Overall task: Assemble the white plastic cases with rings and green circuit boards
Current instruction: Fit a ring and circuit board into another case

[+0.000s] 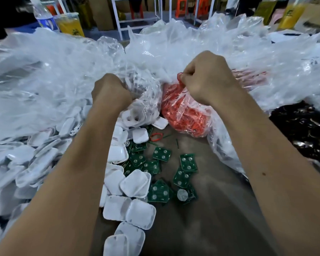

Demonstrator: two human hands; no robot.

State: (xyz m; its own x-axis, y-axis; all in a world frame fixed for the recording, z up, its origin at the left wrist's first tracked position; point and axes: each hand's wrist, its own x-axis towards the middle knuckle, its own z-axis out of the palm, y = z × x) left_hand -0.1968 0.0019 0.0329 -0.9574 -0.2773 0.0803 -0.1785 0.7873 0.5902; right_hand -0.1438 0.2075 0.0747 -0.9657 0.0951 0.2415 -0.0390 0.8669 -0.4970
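My right hand pinches an orange-red ring at the mouth of a clear bag of orange-red rings. My left hand is curled at the clear plastic bag holding white case parts; what its fingers grip is hidden. White plastic cases lie heaped along the left and down the middle of the brown table. Several green circuit boards are scattered in front of the bags. One loose ring lies on the table near the boards.
Large crumpled clear plastic bags fill the back and both sides. A pile of dark parts sits at the right. A water bottle and yellow bags stand at the back left, with white table frames behind.
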